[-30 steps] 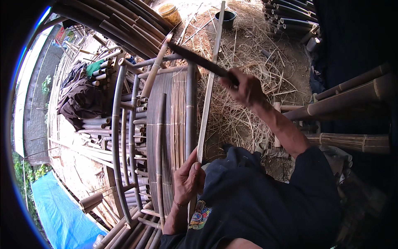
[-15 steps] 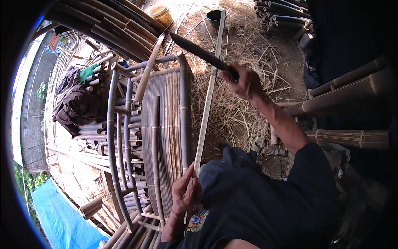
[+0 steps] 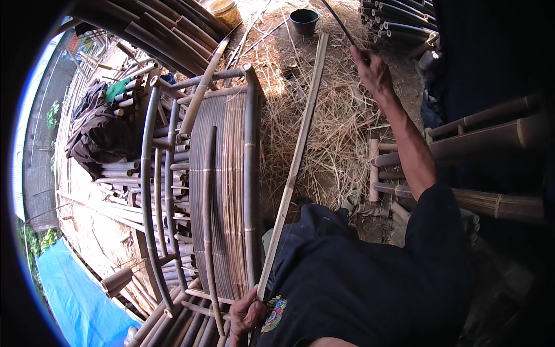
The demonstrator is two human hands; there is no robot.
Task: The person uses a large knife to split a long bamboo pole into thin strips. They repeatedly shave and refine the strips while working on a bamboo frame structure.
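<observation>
A long, pale bamboo strip slants from near my body up toward the far side. My left hand is closed around its near end, low beside my dark shirt. Raised at the far right of the strip, my right hand grips a long-bladed knife. The blade points up and away, its tip close to the top edge, and it is apart from the strip. Left of the strip stands a bamboo bench with a slatted seat, and a dark bamboo pole lies along it.
Shavings litter the ground ahead. A black bucket and a yellowish bucket stand at the back. Cut poles are stacked at the far right. A thick bamboo frame is on the right, a blue tarp at lower left.
My right hand has lifted the knife away from the strip, up and to the right. My left hand has shifted down and left with the strip's near end.
</observation>
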